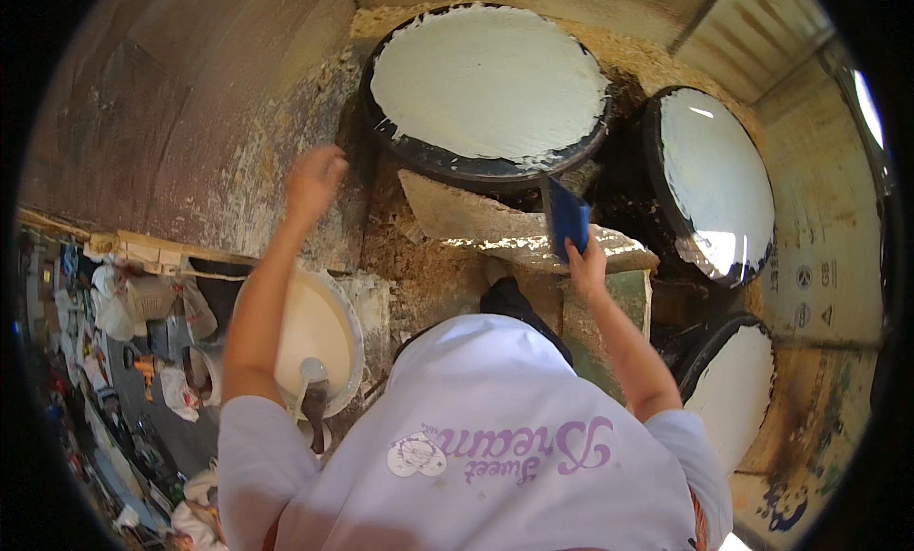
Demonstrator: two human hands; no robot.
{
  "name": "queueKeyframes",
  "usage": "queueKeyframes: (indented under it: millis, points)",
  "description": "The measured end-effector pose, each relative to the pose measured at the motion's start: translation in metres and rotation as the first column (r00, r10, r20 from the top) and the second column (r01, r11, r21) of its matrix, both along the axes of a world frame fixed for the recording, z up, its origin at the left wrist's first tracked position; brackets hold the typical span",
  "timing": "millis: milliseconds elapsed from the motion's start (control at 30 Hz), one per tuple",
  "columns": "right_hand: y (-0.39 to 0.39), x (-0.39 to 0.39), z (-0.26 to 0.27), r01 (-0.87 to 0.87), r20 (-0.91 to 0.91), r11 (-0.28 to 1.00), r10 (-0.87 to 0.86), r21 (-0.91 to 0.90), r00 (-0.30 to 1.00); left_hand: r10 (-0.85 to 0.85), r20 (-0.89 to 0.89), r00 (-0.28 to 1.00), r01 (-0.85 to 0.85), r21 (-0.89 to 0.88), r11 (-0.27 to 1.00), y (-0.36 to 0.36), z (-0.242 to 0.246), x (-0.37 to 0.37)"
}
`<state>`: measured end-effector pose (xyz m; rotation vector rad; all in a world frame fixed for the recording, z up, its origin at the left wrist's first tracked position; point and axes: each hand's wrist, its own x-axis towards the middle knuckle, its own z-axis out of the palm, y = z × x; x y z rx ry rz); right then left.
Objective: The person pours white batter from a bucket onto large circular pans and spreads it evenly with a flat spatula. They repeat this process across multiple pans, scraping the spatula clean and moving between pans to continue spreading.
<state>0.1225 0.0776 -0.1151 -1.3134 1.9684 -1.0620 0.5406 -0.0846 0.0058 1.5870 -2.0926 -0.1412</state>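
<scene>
My right hand (588, 265) grips a blue-handled flat scraper (570, 223) by its lower end. The scraper's dark edge reaches the front rim of a large round black vessel (485, 167). A smooth white coating (493, 87) covers this vessel's top, ragged along the rim. My left hand (314, 183) hangs to the vessel's left, slightly blurred, with its fingers curled; whether it holds anything is hidden. Below the left forearm stands a bucket (355, 337) of cream-coloured liquid (318, 322). A dark-handled tool with a pale round end (314, 387) lies over its near side.
Two more black vessels with white-coated tops (717, 180) (735, 394) stand to the right. A rough board (464, 219) crosses before the large vessel. Stained panels (821, 265) enclose the area. Bags, an orange tool (145, 372) and clutter lie beyond the left ledge.
</scene>
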Motion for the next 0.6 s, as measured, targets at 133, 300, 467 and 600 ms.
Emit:
queueKeyframes:
  millis: [133, 300, 467, 600]
  points:
    - [-0.073, -0.031, 0.017, -0.563, -0.737, 0.822, 0.434, 0.087, 0.519, 0.514, 0.411, 0.753, -0.337, -0.429, 0.838, -0.035, 0.063, 0.105]
    - [-0.119, -0.017, 0.002, -0.685, -0.722, 0.688, 0.598, 0.238, 0.349, 0.751, 0.505, 0.425, -0.576, -0.49, 0.655, -0.001, 0.083, 0.151]
    - [-0.152, 0.042, -0.007, -0.741, -0.703, 0.629, 0.636, 0.233, 0.319, 0.714, 0.676, 0.184, -0.76, -0.363, 0.54, 0.031, 0.056, 0.176]
    - [-0.185, 0.11, -0.017, -0.745, -0.78, 0.599, 0.601, 0.293, 0.176, 0.611, 0.767, 0.195, -0.767, -0.269, 0.582, 0.04, 0.055, 0.196]
